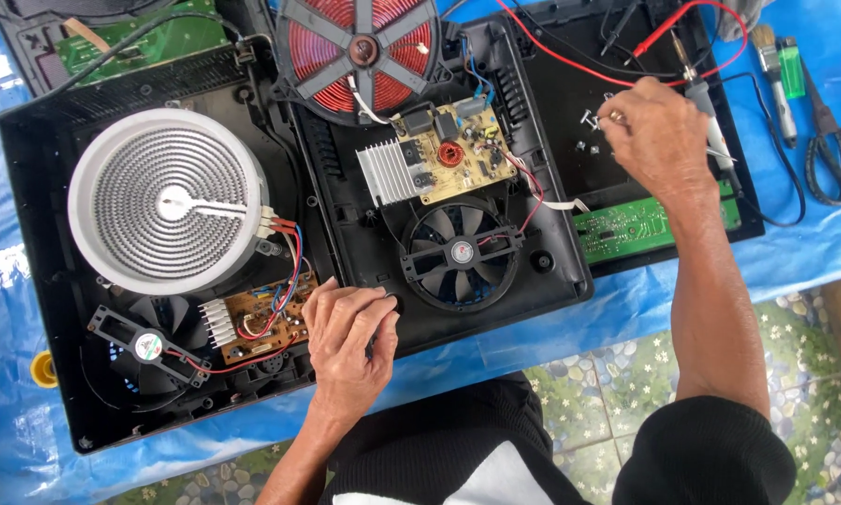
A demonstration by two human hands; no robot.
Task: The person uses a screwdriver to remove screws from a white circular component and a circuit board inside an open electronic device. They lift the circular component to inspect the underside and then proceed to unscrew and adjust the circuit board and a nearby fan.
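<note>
Nearest you in the head view, your left hand (348,335) lies knuckles up at about 6 o'clock, fingers curled over the front edge of the opened black cooker casing (551,271); you cannot tell whether anything is pinched under them. Just at 9 o'clock of that hand sits a small brown circuit board (263,324) with red and blue wires, and farther toward 9 o'clock a loose black fan (146,347).

At 10 o'clock stands the round white radiant heating element (168,201). In the centre, at 12 o'clock of your left hand, you see the cooling fan (461,252), above it the tan power board (453,154) with its finned aluminium heatsink (390,174), and at the top edge the copper induction coil (358,47).

Your right hand (657,138) is at 2 o'clock, well apart from the left, its fingertips pinched together over a cluster of small screws (593,122) lying on a black panel. A green control board (631,229) lies just at 6 o'clock of that hand. Scissors (837,140) rest at 3 o'clock on the blue tarp (813,243).
</note>
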